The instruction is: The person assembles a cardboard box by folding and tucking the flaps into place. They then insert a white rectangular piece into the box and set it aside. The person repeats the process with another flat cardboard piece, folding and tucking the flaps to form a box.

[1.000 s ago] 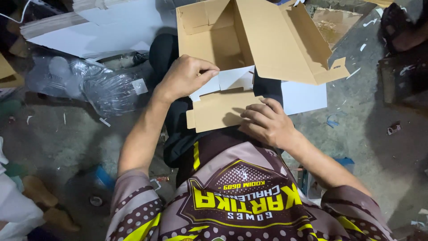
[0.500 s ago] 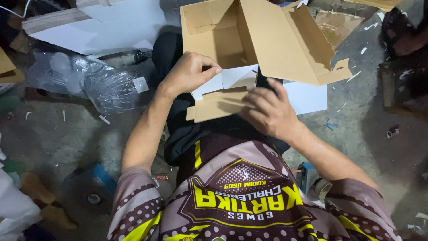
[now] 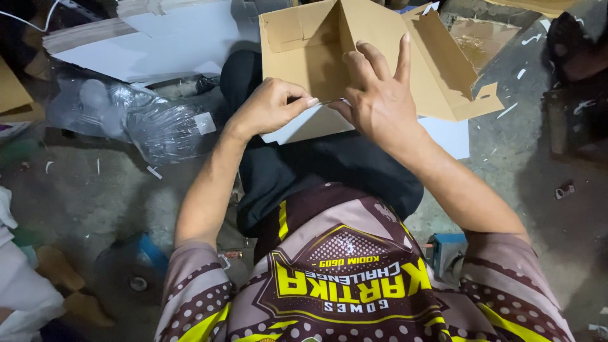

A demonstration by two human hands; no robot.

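Over lap — cardboard box [image 3: 316,44] touching both hands.

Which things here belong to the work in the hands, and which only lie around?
In the work:
cardboard box, half folded
left hand, pinching its lower edge
right hand, pressed on its panel

Lying around:
clear plastic bag
white boards
blue object
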